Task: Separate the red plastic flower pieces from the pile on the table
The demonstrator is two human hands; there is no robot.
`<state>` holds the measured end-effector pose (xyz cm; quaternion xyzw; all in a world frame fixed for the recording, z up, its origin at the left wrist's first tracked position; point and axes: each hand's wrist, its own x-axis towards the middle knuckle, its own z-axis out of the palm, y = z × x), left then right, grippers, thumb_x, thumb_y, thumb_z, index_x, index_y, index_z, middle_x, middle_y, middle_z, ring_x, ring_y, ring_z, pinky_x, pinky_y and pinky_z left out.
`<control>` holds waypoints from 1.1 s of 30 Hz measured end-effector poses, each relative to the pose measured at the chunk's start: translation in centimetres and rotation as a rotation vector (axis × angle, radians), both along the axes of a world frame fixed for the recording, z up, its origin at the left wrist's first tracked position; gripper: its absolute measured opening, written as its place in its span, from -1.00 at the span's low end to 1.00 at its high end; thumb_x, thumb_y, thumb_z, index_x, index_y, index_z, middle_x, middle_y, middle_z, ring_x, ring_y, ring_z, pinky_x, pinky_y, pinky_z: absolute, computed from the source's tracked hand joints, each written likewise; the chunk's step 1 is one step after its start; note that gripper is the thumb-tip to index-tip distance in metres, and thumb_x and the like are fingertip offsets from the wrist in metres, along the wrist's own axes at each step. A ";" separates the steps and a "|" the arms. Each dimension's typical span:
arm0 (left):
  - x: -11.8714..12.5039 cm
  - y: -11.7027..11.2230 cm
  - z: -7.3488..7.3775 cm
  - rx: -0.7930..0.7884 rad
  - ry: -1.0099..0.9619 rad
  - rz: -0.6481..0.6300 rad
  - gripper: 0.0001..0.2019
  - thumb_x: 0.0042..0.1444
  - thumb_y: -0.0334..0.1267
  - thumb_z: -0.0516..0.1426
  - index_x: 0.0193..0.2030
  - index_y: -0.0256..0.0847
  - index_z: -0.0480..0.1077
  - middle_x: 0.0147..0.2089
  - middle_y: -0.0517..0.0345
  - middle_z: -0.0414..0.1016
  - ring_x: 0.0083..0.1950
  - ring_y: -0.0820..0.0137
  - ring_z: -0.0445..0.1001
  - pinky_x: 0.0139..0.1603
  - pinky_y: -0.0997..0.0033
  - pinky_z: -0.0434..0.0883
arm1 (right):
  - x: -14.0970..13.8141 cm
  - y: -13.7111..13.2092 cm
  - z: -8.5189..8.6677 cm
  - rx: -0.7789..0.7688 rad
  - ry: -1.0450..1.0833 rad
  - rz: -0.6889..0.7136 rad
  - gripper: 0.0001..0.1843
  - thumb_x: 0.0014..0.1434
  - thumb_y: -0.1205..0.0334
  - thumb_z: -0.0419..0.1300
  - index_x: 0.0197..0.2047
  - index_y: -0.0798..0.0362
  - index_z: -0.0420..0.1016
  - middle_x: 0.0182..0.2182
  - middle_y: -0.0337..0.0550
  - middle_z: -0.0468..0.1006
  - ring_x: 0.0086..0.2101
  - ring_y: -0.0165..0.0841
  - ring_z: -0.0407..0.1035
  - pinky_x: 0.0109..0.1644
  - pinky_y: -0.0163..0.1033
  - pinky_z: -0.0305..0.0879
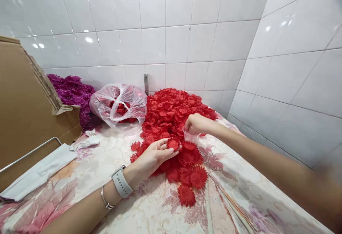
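My left hand [157,154] holds a red artificial flower [173,143] between thumb and fingers, its face turned up. To its right, my right hand [196,123] dips bent fingertips into a small clear plastic cup [191,138]. The fingertips are inside the cup, and what they pinch, if anything, cannot be made out. Around and behind both hands spreads a large heap of red artificial flowers [171,109]. Several loose ones lie in front, the nearest being a single red flower [186,195] on the patterned tablecloth [149,205].
A clear plastic bag [119,107] with red flowers inside stands left of the heap. Behind it lies a purple flower pile [72,91]. A cardboard box [29,95] fills the left edge, near a white cloth [40,175]. White tiled walls [176,45] close off the back and right.
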<state>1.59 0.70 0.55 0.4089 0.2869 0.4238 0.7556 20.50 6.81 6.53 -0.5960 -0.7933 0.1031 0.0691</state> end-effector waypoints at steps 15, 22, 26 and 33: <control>0.2 -0.2 -0.4 0.120 0.041 -0.159 -0.74 -0.07 -0.51 0.19 -0.17 -0.32 0.44 -0.12 0.03 0.48 -0.02 0.33 0.41 0.16 0.30 0.21 | -3.1 -4.0 -0.1 -0.151 0.434 0.367 -0.78 -0.09 0.42 0.15 -0.37 0.09 0.57 -0.50 -0.22 0.59 -0.47 -0.38 0.45 -0.45 -0.40 0.30; -0.1 0.0 -0.2 0.118 0.092 -0.141 -0.73 -0.05 -0.51 0.17 -0.15 -0.33 0.45 -0.07 0.00 0.48 -0.01 0.32 0.41 0.15 0.29 0.24 | -3.2 -4.5 0.1 -0.085 0.331 0.345 -0.75 -0.12 0.51 0.10 -0.43 0.12 0.56 -0.55 -0.21 0.57 -0.50 -0.40 0.44 -0.44 -0.40 0.29; -0.2 0.0 -0.3 0.152 0.090 -0.150 -0.76 -0.06 -0.48 0.17 -0.19 -0.35 0.47 -0.16 0.00 0.52 -0.04 0.33 0.43 0.13 0.32 0.25 | -3.2 -4.9 0.3 -0.113 0.324 0.374 -0.78 -0.08 0.45 0.13 -0.39 0.08 0.58 -0.48 -0.21 0.59 -0.44 -0.38 0.46 -0.40 -0.40 0.30; -0.3 0.1 0.2 0.159 0.145 -0.124 -0.75 -0.04 -0.41 0.21 -0.16 -0.31 0.47 -0.15 0.05 0.50 -0.07 0.38 0.42 0.10 0.36 0.27 | -2.7 -4.8 0.0 -0.024 0.349 0.297 -0.78 -0.07 0.51 0.10 -0.40 0.11 0.52 -0.47 -0.19 0.57 -0.41 -0.39 0.45 -0.37 -0.39 0.28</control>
